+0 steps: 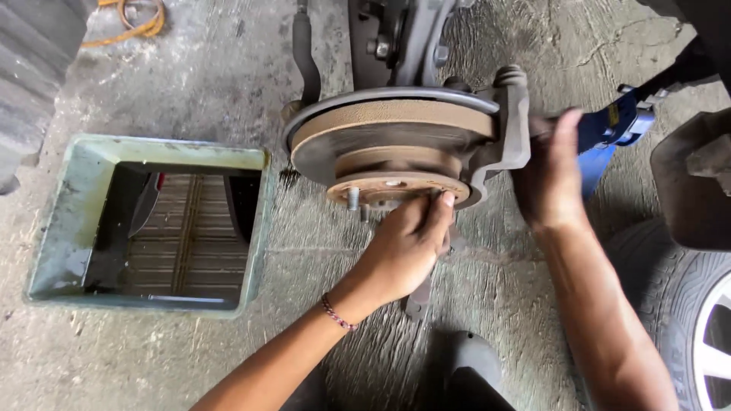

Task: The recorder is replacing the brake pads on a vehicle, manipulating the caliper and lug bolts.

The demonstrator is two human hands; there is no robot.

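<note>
Brake disc (392, 122) | left hand (407, 243) grip on hub (396, 186) | right hand (550, 179) grip unclear | green tray (68, 221): slatted floor

Both forearms are bare, with no sleeves or gloves in view. The left hand (407, 243) has a thin beaded bracelet (337, 313) of dark red and pale beads at its wrist. The right hand (550, 179) is blurred and seems to wear nothing.

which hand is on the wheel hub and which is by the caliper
The left hand grips the rusty hub's lower edge; the blurred right hand is beside the grey caliper.
</note>
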